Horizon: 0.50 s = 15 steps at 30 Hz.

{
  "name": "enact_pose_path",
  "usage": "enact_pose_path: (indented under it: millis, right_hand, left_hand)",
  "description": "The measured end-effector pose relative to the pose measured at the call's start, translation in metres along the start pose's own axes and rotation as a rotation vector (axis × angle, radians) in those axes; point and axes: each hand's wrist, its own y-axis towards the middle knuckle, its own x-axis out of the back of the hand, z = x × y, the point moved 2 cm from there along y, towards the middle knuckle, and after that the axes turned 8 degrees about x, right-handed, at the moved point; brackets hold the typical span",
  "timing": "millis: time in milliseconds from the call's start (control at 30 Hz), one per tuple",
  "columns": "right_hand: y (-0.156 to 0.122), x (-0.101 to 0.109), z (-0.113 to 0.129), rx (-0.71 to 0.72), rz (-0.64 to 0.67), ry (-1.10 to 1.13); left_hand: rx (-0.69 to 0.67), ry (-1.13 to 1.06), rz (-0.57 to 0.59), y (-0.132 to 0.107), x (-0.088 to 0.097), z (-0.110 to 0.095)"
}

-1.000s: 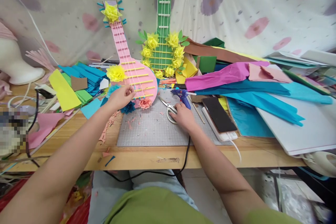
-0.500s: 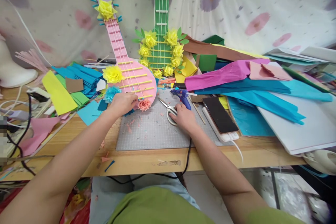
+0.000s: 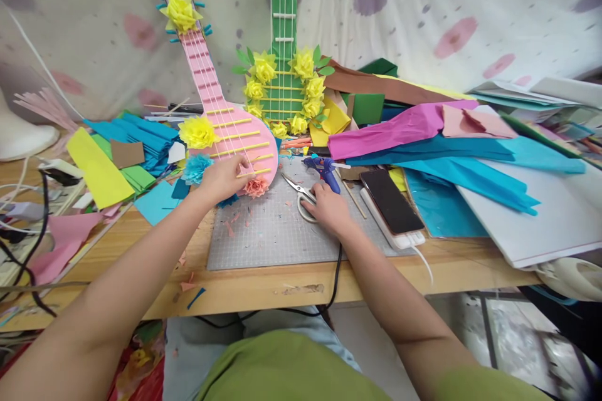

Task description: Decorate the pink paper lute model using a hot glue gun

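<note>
A pink toy lute of paper or card [image 3: 261, 138] leans upright at the back of the grey cutting mat [image 3: 263, 235], with white strings, yellow strips and paper flowers. My left hand [image 3: 223, 178] is against its lower front, fingers pinched together by the string ends, above the coral paper flower [image 3: 256, 187] and right of the blue paper flower [image 3: 196, 169]. What the fingertips hold is hidden. My right hand [image 3: 328, 205] has its fingers closed over the handles of the scissors [image 3: 296, 185], which lie on the mat with blades pointing back left.
Behind stands a green stringed instrument [image 3: 283, 44] ringed with yellow flowers. A blue glue gun [image 3: 324, 172] lies beyond my right hand, its cable hanging over the front edge. A phone [image 3: 390, 200] rests to the right, near crepe paper [image 3: 399, 128]. Paper pieces [image 3: 101, 169] crowd the left.
My left hand has shifted slightly upward on the pink lute, its fingertips higher above the coral flower. My right hand stays on the scissors. The view has turned slightly.
</note>
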Motion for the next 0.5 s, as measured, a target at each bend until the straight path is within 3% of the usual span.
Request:
enact_pose_path:
  millis: [100, 200, 333, 433, 500]
  right_hand:
    - [0.0, 0.0, 0.001, -0.008, 0.001, -0.001]
    - [0.0, 0.0, 0.001, -0.009, -0.001, 0.001]
    - [0.0, 0.0, 0.001, -0.007, 0.001, -0.004]
    - [-0.001, 0.001, 0.002, -0.007, 0.002, -0.007]
    - [-0.002, 0.001, 0.002, -0.003, -0.002, -0.012]
  left_hand:
    - [-0.041, 0.169, 0.043, -0.001, -0.005, -0.005]
    - [-0.005, 0.109, 0.079, 0.001, -0.008, -0.005]
    - [0.034, -0.259, 0.071, 0.005, -0.007, 0.002]
    - [0.125, -0.68, 0.049, 0.004, 0.001, 0.009]
    - [0.193, -0.958, 0.095, 0.0, 0.009, 0.012]
